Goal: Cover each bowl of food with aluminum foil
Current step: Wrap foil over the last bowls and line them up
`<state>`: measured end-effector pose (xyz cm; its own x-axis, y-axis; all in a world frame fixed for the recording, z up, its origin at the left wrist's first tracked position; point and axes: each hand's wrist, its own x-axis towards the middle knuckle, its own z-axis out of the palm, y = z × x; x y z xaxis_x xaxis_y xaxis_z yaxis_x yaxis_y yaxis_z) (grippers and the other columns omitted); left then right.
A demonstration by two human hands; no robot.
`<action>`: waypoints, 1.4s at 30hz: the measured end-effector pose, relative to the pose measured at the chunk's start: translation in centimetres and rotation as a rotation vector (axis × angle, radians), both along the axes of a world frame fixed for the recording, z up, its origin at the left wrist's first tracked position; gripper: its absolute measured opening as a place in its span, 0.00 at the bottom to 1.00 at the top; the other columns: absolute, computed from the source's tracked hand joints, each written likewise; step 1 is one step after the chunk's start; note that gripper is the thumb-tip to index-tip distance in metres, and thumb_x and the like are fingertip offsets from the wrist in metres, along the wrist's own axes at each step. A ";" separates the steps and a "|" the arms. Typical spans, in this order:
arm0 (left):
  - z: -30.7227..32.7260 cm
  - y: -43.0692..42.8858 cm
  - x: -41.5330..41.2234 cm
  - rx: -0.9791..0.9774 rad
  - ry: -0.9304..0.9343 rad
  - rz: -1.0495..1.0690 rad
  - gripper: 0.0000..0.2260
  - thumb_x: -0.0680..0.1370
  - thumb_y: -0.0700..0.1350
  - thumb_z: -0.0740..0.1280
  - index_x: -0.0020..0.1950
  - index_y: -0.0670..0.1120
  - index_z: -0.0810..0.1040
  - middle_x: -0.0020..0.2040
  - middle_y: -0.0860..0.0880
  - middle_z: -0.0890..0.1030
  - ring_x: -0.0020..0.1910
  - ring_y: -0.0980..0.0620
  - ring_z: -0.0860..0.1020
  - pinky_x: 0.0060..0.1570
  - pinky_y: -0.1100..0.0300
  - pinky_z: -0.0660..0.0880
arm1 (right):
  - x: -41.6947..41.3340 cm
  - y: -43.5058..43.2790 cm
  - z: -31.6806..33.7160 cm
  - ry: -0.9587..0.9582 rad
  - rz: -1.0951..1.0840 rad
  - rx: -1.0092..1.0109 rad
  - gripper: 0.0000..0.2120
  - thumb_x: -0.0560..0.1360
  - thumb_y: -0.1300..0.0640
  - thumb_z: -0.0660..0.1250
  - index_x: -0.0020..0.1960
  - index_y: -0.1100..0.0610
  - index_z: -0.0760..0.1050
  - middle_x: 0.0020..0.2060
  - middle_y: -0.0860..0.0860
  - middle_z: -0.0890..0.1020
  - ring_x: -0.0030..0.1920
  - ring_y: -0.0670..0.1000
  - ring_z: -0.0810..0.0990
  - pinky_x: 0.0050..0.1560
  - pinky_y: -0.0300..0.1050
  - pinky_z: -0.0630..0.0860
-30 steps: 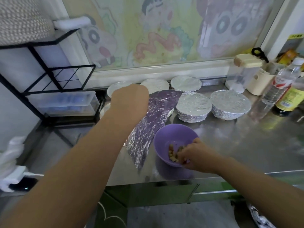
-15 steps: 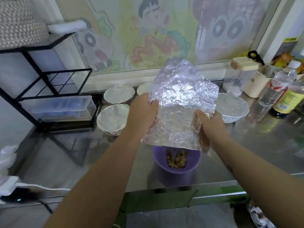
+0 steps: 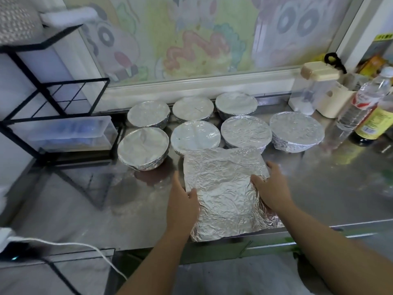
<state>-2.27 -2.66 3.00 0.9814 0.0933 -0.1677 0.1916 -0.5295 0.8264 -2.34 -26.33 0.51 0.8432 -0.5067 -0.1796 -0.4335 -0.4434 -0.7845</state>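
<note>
A crinkled sheet of foil now lies over the last bowl and hides it completely. Half a second ago both hands held the sheet up in the air above the open purple bowl of diced food. The sheet has since come down, so this bowl is topped but not yet sealed. Judging by the loose square corners, the edges remain to be pressed down round the rim.

The foil is silver, heavily wrinkled, roughly square and wider than the bowl. It sits at the front edge of the steel worktop.

The left hand clasps the foil's left edge, thumb on top and fingers down the side. The right hand clasps the right edge the same way, thumb on top and fingers curled round the side.

Just behind the foil stand seven covered bowls in two rows, each wrapped tight and smooth. Well to the right of the foil are bottles, and well to its left is a black wire rack.
</note>
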 end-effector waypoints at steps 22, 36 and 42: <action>-2.5 -1.4 1.4 0.812 -0.243 -0.834 0.53 0.68 0.82 0.46 0.81 0.50 0.37 0.79 0.46 0.30 0.76 0.47 0.25 0.76 0.41 0.36 | 0.5 2.2 -2.0 0.015 0.692 -0.537 0.49 0.72 0.25 0.33 0.84 0.54 0.49 0.83 0.48 0.50 0.82 0.49 0.48 0.80 0.46 0.51; -2.0 -0.5 0.6 0.847 -0.212 -0.897 0.61 0.62 0.85 0.51 0.80 0.48 0.34 0.77 0.44 0.27 0.74 0.43 0.24 0.77 0.41 0.36 | 4.4 1.6 -1.5 0.087 0.590 -0.285 0.12 0.85 0.50 0.58 0.62 0.56 0.72 0.48 0.52 0.79 0.49 0.55 0.79 0.49 0.48 0.73; -1.8 -0.6 0.5 0.850 -0.203 -0.897 0.62 0.62 0.85 0.51 0.80 0.47 0.34 0.77 0.43 0.28 0.74 0.42 0.24 0.76 0.40 0.36 | 7.1 2.4 0.6 -0.032 0.688 -0.452 0.17 0.84 0.47 0.59 0.68 0.53 0.76 0.64 0.52 0.78 0.62 0.55 0.77 0.62 0.57 0.76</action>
<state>-1.72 -3.21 1.25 0.7563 -0.6159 -0.2207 -0.6024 -0.7871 0.1324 4.81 -23.98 1.13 0.9928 0.1078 -0.0526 0.0702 -0.8777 -0.4740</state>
